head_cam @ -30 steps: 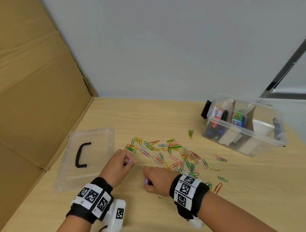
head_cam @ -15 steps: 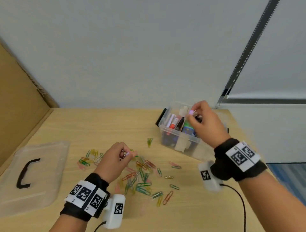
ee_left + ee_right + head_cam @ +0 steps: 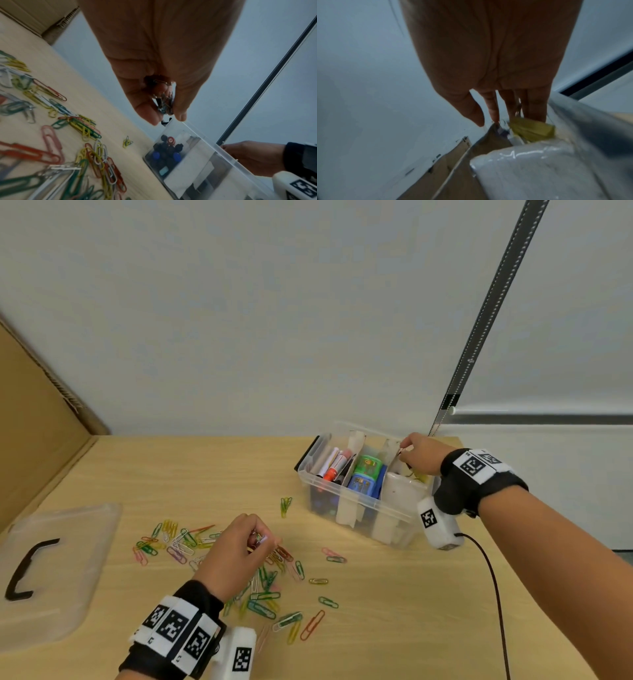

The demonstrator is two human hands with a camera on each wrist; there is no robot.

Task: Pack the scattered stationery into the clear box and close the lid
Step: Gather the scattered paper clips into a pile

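The clear box (image 3: 346,498) stands at the back right of the table, holding markers, sharpeners and a white packet. My right hand (image 3: 404,452) hangs over its right-hand compartment with the fingers pointing down. In the right wrist view they are nearly straight and the thumb is apart, above a yellow block (image 3: 534,130). My left hand (image 3: 265,539) hovers over the scattered coloured paper clips (image 3: 263,597) and pinches a small bunch of clips (image 3: 164,104) between thumb and fingers. The clear lid (image 3: 72,556) with its black handle lies flat at the far left.
A cardboard panel (image 3: 30,446) walls off the table's left side. A small clump of yellow-green clips (image 3: 285,506) lies alone between the pile and the box. A black cable (image 3: 495,580) runs from my right wrist across the table's right part.
My right hand left the table near the clip pile and rose to the box, ending over its right compartment. The view swung right. My left hand kept its bunch of clips.
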